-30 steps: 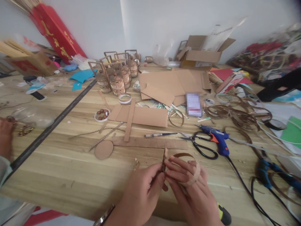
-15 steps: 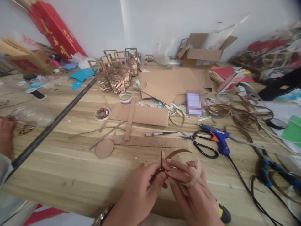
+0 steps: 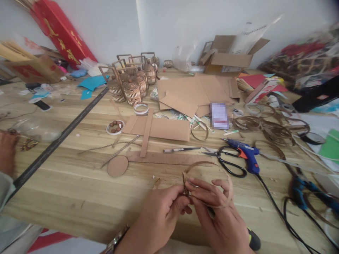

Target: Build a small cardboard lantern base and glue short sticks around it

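Note:
Near the table's front edge, my left hand (image 3: 165, 208) pinches a small corrugated cardboard piece (image 3: 185, 181) between thumb and fingers. My right hand (image 3: 215, 208) meets it from the right, its fingertips pressed on the same piece. A thin curved brown strip (image 3: 201, 163) arcs up from the piece and loops round over the right hand's fingers; its lower end is hidden among them. Beyond the hands lie a pen (image 3: 181, 150), black-handled scissors (image 3: 231, 169) and a blue glue gun (image 3: 247, 153). A cardboard disc (image 3: 117, 166) lies to the left.
Small woven baskets (image 3: 132, 92) with tall handles stand at the back. Cardboard sheets (image 3: 185, 91), a dish of brown beads (image 3: 115, 127) and coiled strips (image 3: 275, 128) lie about. Another person's hand (image 3: 7, 148) rests at the far left. A yellow-black handle (image 3: 254, 240) lies beside my right wrist.
The strip's loop has opened wider and moved slightly up and right around my right hand's fingers. Both hands have shifted a little to the right, still on the cardboard piece.

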A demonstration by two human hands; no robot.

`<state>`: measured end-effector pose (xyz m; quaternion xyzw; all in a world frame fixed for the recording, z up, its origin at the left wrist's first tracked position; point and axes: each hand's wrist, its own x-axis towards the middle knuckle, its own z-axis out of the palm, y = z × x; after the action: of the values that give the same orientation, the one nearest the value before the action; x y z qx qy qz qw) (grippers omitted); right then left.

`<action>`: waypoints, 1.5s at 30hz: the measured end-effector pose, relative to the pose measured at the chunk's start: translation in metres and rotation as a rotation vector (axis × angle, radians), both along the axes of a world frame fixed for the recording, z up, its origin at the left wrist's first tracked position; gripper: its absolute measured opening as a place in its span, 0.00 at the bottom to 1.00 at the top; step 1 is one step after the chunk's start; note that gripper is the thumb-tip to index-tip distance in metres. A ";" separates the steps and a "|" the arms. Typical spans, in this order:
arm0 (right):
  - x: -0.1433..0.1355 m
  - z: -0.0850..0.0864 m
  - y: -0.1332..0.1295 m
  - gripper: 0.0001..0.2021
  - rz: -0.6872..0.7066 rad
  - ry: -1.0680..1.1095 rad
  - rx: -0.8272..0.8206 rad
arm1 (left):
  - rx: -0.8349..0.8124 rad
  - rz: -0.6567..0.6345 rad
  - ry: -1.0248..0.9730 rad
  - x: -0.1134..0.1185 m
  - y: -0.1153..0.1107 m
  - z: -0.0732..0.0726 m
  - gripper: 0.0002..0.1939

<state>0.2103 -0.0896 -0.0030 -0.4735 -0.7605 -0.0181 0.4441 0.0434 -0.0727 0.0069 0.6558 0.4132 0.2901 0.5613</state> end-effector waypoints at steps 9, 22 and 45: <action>0.001 0.004 0.000 0.05 -0.047 -0.020 -0.002 | 0.078 -0.016 0.038 -0.003 -0.001 0.000 0.16; 0.003 0.001 -0.001 0.07 -0.047 0.012 -0.041 | -0.039 -0.050 -0.004 -0.003 0.001 0.004 0.16; 0.004 0.002 0.001 0.05 0.070 -0.100 0.021 | -0.096 0.009 -0.099 -0.003 0.000 0.000 0.15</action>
<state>0.2138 -0.0888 -0.0010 -0.4405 -0.7975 -0.0341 0.4110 0.0404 -0.0731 0.0074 0.6110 0.4016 0.3045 0.6105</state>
